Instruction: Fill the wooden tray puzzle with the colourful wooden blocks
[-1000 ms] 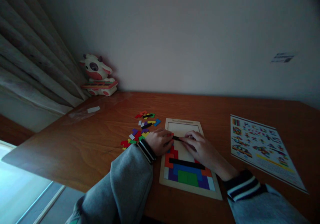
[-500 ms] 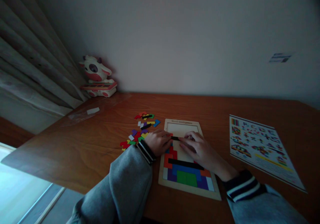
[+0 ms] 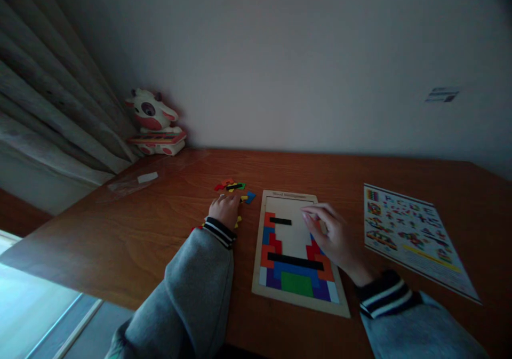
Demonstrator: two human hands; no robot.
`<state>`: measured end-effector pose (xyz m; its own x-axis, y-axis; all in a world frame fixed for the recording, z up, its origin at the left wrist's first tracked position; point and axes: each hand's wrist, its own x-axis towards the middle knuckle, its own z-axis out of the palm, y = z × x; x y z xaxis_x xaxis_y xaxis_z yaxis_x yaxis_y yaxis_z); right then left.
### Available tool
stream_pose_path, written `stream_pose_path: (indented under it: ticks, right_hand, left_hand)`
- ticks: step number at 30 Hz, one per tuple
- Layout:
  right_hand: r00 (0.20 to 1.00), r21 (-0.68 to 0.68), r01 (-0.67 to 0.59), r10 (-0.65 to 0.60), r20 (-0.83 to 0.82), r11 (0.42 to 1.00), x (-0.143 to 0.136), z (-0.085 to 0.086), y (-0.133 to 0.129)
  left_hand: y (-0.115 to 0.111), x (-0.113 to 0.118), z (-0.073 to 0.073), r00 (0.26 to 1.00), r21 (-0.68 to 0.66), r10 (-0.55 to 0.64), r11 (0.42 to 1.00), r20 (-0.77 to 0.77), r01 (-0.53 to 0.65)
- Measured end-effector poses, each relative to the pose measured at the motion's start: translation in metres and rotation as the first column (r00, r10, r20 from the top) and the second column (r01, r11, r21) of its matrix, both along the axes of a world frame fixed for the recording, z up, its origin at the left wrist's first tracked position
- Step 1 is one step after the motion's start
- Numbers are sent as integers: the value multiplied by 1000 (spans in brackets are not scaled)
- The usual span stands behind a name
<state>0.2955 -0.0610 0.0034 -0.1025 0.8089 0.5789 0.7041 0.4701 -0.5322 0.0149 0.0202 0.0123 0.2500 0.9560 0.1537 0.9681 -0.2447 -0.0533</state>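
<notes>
My left hand (image 3: 224,210) reaches down over the loose coloured puzzle pieces left of the board, fingers apart and their tips partly hidden; no piece shows in it. My right hand (image 3: 330,234) hovers over the right side of the wooden puzzle board (image 3: 300,306), its thumb and fingers apart with nothing seen between them. In the board's upper left lies a short black strip (image 3: 280,221). A longer black strip (image 3: 295,261) crosses lower down, above blue, purple and green pieces (image 3: 296,284). Red, blue and orange pieces line both sides around a bare pale middle.
Several loose pieces, among them a blue one (image 3: 250,197) and a black one (image 3: 234,186), lie beyond my left hand. A printed pattern sheet (image 3: 404,236) is on the right. At the back left sit a toy cow (image 3: 156,121) and a white scrap (image 3: 148,177).
My left hand has left the board and moved left onto the loose pieces. My right hand has let go of the short black strip, which stays on the board, and drawn back slightly right.
</notes>
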Motion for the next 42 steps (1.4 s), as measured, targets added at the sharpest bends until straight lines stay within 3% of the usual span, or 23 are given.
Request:
stream_pose_path:
  ticks: [4,7,9,12,14,17,20,23,30,38,42]
  right_hand:
    - [994,32,94,-92,-59,995,5,-1,2]
    - [989,27,120,-117,-86,992,7,-2,2]
    - [992,10,89,-88,-86,996,7,-2,1]
    - [998,-26,-32,30,-56,999,4,-2,-1]
    - [990,-40,-136,135,-32,990,1,-2,-3]
    - [964,-26,-267,267,-21,963,-5,-4,-5]
    - [954,-9,-299,299,-20,954,-8,-5,-5]
    - [962,-9,-274,273,-28,962,-7,-3,-5]
    - [980,-53,-195,193,-43,979,4,4,-4]
    - [964,-78,-259,263,32,963,-1,-1,-4]
    - [981,-115,-179,185,49,977,10,-3,1]
  left_hand:
    - [3,-2,-3,998,46,-52,998,31,51]
    - [6,-2,-7,978,173,-186,971,100,167]
    - [5,1,-9,912,301,-388,893,135,335]
    - [-3,14,-10,694,438,-707,671,136,598]
    - [-13,27,-10,556,468,-815,559,159,685]
    - [-28,44,-9,440,492,-866,498,238,714]
    - [-35,51,-8,389,494,-873,488,296,720]
    - [-35,52,-7,384,505,-850,524,360,686]
    - [-30,50,-14,482,455,-760,648,435,611]
    - [-28,50,-16,446,457,-788,611,424,646]
    - [-28,50,-13,491,387,-768,634,410,669]
